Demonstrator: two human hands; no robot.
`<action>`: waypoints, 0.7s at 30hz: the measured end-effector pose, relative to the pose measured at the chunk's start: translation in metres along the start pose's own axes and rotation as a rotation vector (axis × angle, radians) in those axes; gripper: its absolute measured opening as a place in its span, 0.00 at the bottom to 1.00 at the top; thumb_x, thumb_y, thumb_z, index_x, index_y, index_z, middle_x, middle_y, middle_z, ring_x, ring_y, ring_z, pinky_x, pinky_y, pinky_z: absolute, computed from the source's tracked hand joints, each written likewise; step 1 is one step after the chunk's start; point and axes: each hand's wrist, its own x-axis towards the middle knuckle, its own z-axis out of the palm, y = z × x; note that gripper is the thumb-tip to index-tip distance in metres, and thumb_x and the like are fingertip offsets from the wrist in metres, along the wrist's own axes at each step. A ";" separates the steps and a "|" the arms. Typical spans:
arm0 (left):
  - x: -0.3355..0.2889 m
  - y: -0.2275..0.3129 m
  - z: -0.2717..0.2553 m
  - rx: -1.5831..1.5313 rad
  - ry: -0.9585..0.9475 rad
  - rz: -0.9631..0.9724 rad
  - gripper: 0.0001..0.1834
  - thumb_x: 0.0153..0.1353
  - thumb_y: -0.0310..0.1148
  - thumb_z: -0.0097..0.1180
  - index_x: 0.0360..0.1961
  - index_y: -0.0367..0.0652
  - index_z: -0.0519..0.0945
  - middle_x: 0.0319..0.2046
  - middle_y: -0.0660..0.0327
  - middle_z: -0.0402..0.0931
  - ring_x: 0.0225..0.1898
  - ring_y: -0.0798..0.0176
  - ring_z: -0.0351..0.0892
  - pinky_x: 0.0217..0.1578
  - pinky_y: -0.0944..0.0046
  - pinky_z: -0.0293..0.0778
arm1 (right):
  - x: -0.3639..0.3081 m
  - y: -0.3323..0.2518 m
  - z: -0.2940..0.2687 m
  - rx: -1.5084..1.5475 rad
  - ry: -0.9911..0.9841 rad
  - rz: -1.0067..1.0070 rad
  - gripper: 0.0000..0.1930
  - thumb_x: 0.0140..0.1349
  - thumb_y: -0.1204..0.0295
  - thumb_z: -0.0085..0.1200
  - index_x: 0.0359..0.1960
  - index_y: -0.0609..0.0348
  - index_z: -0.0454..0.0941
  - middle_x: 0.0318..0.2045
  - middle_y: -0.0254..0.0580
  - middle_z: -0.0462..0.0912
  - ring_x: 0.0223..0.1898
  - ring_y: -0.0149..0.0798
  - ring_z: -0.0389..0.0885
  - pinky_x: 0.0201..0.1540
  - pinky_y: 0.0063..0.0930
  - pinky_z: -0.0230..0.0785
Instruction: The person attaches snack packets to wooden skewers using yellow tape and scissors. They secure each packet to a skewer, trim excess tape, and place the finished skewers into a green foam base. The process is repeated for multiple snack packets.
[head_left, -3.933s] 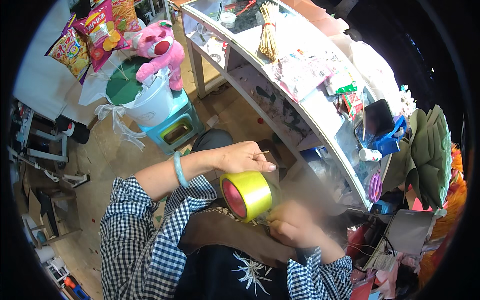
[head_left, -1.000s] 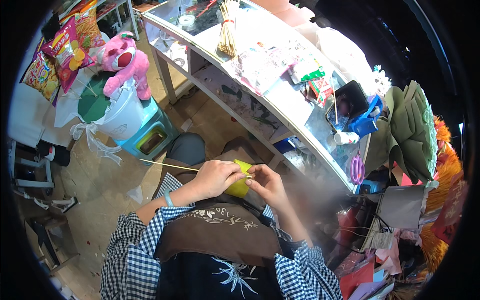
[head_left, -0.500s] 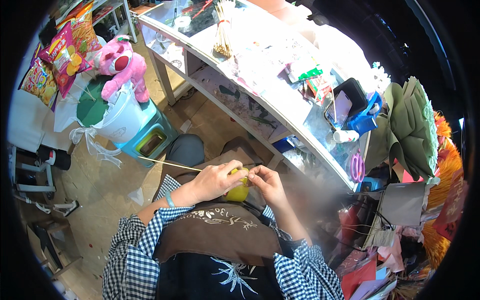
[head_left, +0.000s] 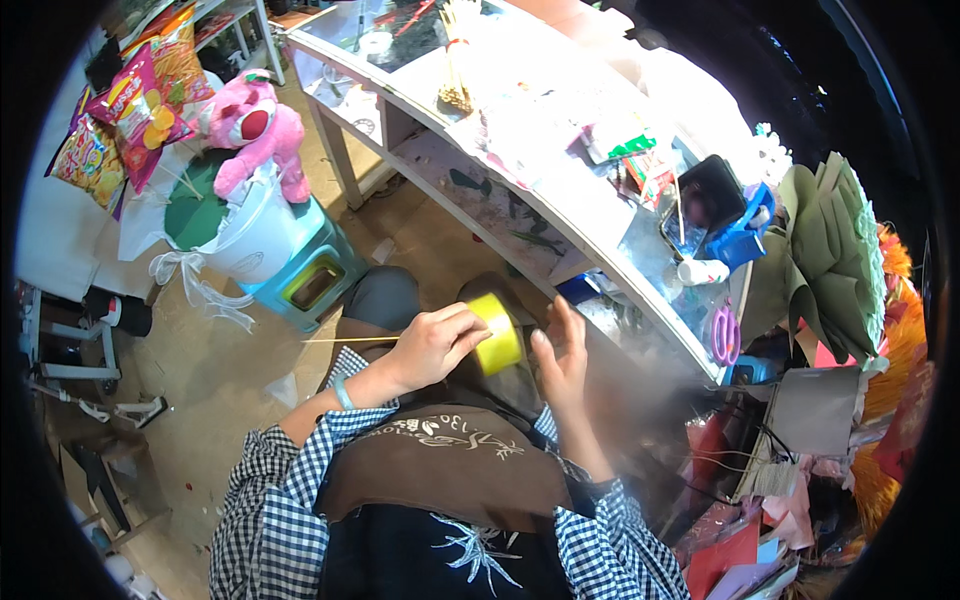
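My left hand [head_left: 428,348] is closed around a thin pale stick [head_left: 350,340], which points out to the left. At its fingertips is a shiny yellow-green roll of tape [head_left: 499,334], blurred at the edge; it looks held by that hand, though the grip is partly hidden. To the right of the roll, my right hand [head_left: 563,362] is raised with its fingers apart and nothing between them. Both hands are above my lap and the brown apron [head_left: 430,465].
A white table [head_left: 520,70] ahead carries a stick bundle [head_left: 457,60], a blue tape dispenser [head_left: 742,232] and purple scissors [head_left: 725,335]. At left, a bucket [head_left: 250,235] with a pink plush bear [head_left: 258,130] and snack bags stands on a blue stool [head_left: 310,270]. Wrapped bouquets [head_left: 825,260] crowd the right.
My right hand has let go of the yellow-green roll, moved right and opened. The roll has tilted up and shows more. My left hand has shifted slightly right, still with the stick.
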 end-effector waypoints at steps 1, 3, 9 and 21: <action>0.002 0.000 -0.002 -0.009 0.013 -0.026 0.05 0.58 0.28 0.57 0.30 0.36 0.78 0.27 0.53 0.76 0.26 0.51 0.77 0.26 0.61 0.72 | -0.004 -0.001 0.001 0.175 -0.146 0.116 0.31 0.59 0.72 0.58 0.63 0.65 0.60 0.53 0.47 0.70 0.57 0.39 0.68 0.60 0.32 0.59; 0.008 -0.001 -0.003 -0.141 0.028 -0.087 0.06 0.60 0.27 0.57 0.33 0.32 0.78 0.23 0.60 0.75 0.22 0.71 0.74 0.24 0.69 0.69 | -0.009 -0.002 0.006 0.189 -0.310 0.133 0.36 0.55 0.69 0.63 0.64 0.66 0.59 0.56 0.50 0.70 0.60 0.41 0.67 0.62 0.32 0.57; 0.015 -0.003 -0.006 -0.649 0.014 -0.370 0.09 0.64 0.31 0.55 0.34 0.32 0.78 0.26 0.65 0.78 0.27 0.77 0.73 0.28 0.73 0.71 | -0.003 -0.004 0.029 0.417 -0.385 0.168 0.27 0.57 0.69 0.61 0.57 0.66 0.65 0.48 0.42 0.75 0.51 0.33 0.72 0.56 0.28 0.62; 0.022 0.005 -0.028 -0.822 0.112 -0.365 0.08 0.65 0.31 0.54 0.34 0.36 0.78 0.27 0.70 0.76 0.25 0.82 0.67 0.26 0.80 0.63 | 0.028 -0.023 0.022 0.491 -0.216 0.413 0.13 0.62 0.70 0.57 0.42 0.68 0.74 0.33 0.37 0.80 0.33 0.24 0.76 0.37 0.18 0.69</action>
